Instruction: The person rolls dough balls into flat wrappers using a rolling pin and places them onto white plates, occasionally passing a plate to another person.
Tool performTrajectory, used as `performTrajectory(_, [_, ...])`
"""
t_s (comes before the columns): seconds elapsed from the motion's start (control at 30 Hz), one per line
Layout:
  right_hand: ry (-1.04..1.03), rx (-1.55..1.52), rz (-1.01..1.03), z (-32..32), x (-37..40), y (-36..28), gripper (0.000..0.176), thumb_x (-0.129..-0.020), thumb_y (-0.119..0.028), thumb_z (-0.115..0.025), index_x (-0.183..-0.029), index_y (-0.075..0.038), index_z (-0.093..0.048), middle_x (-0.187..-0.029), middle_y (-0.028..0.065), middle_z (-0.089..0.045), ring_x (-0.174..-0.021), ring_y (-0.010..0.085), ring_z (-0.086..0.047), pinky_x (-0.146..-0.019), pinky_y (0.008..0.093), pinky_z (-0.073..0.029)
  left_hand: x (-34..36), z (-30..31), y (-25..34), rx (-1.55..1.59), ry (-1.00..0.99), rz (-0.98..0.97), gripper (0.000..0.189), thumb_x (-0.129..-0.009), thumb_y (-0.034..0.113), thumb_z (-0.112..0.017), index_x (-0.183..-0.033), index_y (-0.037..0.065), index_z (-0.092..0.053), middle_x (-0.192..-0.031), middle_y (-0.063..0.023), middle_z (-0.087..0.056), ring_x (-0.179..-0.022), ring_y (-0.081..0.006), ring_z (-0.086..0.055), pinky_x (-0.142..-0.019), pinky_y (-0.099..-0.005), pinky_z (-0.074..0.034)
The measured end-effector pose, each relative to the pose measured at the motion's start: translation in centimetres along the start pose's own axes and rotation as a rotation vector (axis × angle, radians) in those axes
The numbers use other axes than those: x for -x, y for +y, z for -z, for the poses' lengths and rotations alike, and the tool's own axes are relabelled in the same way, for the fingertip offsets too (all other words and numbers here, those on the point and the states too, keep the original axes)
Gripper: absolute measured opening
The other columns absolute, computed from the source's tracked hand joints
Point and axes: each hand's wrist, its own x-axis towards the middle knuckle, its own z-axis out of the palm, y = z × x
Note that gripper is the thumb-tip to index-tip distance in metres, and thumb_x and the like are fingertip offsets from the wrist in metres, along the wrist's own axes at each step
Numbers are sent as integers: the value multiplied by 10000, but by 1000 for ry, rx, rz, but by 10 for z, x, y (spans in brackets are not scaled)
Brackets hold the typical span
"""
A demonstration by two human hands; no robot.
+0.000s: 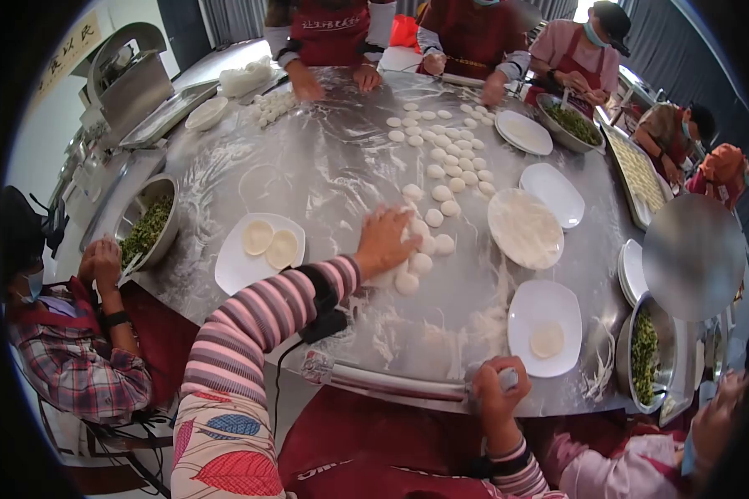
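My left hand (pixel 387 241) reaches over the middle of the table, palm down with its fingers spread. It rests among several flattened dough pieces (pixel 420 264), and its palm hides part of them. At the table's near edge, my right hand (pixel 501 389) is closed round the right end of a steel rolling pin (pixel 399 384), which lies along the edge. Right of my right hand, a square white plate (pixel 520 320) holds one thin dough wrapper (pixel 548 339). Left of my left arm, another white plate (pixel 233 264) carries two wrappers (pixel 282 249).
A floury steel table (pixel 333 166) bears more dough pieces (pixel 453 162). Bowls of green filling stand at left (pixel 146 229), right (pixel 645 353) and back right (pixel 570 123). A floured plate (pixel 524 229) and a filled tray (pixel 637 170) are on the right. Several people in aprons surround the table.
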Motion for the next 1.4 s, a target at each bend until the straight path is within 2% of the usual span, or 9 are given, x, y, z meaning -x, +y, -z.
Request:
performTrajectory(0.17, [17, -3, 34, 0, 3, 1, 130, -739, -2, -615, -709, -37, -494, -563, 29, -523, -459, 93, -492, -441, 228, -389, 21, 20, -25, 222, 80, -271, 440, -773, 314, -599, -1140, 86, -512, -1214, -194, -466, -1126, -393, -428, -947, -487, -337])
performTrajectory(0.23, [43, -18, 38, -1, 5, 3, 129, -745, 1, -610, -705, -38, -494, -554, 23, -519, -447, 85, -490, -427, 226, -383, 42, 59, -21, 110, 92, 105, 310, -749, 241, -629, -989, 55, -564, -1081, -206, -511, -1002, -392, -499, -857, -438, -418])
performTrajectory(0.63, [78, -44, 35, -4, 19, -9, 163, -774, -20, -624, -704, -52, -481, -509, 5, -495, -426, 63, -478, -388, 211, -364, 115, 60, 10, 190, -156, 74, 252, -678, 175, -672, -809, 9, -535, -693, -113, -553, -641, -254, -555, -603, -336, -453])
performTrajectory(0.83, [101, -50, 2, -4, 19, -12, 159, -781, -14, -620, -712, -51, -481, -513, 5, -503, -430, 55, -472, -389, 210, -357, 139, 41, 69, 655, -498, 77, 204, -650, 157, -664, -790, 15, -620, -723, -140, -626, -667, -258, -611, -626, -352, -475])
performTrajectory(1.17, [182, 137, 102, -22, -38, 17, 178, -722, -59, -671, -670, -22, -505, -498, 67, -477, -455, 110, -449, -441, 279, -376, 120, 21, 92, 460, -447, -130, 139, -704, 138, -638, -743, 5, -637, -683, -120, -638, -602, -188, -596, -581, -308, -459])
performTrajectory(1.23, [207, 237, 146, -16, -21, 15, 167, -725, -69, -669, -676, -27, -515, -518, 64, -495, -471, 103, -458, -451, 286, -385, 123, 19, 89, 435, -510, -125, 141, -702, 142, -634, -743, 7, -632, -676, -116, -632, -615, -199, -598, -582, -311, -459])
performTrajectory(1.27, [139, 796, 681, -3, -9, 7, 158, -717, -59, -668, -681, -26, -517, -544, 75, -520, -487, 119, -475, -478, 299, -401, 127, 20, 86, 398, -463, -126, 133, -697, 134, -633, -743, 10, -625, -674, -115, -625, -619, -205, -597, -584, -313, -458])
performTrajectory(1.3, [149, 409, 278, -3, 8, 4, 151, -715, -74, -671, -700, -29, -528, -547, 78, -512, -481, 182, -499, -493, 332, -408, 127, 23, 82, 355, -406, -129, 125, -693, 126, -632, -743, 13, -618, -672, -114, -618, -623, -212, -595, -585, -315, -458])
performTrajectory(1.4, [218, 357, 235, -10, 1, 7, 165, -719, -119, -674, -736, -27, -537, -549, 126, -531, -489, 303, -529, -477, 359, -413, 129, 32, 81, 392, -480, -114, 130, -698, 127, -622, -755, 12, -601, -697, -129, -612, -649, -234, -594, -603, -333, -457])
